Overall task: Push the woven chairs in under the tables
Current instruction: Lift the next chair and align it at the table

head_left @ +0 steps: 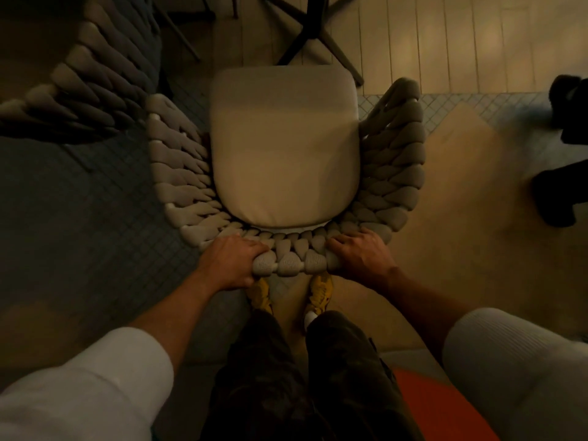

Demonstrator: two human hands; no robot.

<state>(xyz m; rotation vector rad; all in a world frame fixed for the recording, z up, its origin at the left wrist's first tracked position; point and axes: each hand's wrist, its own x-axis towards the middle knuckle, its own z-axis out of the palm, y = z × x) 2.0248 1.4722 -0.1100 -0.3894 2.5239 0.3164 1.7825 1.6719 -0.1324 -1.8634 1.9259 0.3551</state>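
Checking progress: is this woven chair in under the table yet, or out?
Out: the woven chair shows its whole seat cushion uncovered, just reaching the table base.

The light was dim and warm, with an amber cast over everything. The brightest patches lay on the floor planks at the upper right and on the seat cushion. The tiled floor on my left sank into deep shadow. My left hand and right hand on the chair looked soft, without crisp edges. The wide lens swelled my sleeves at the bottom corners, and the dark shapes at the right edge were smeared.
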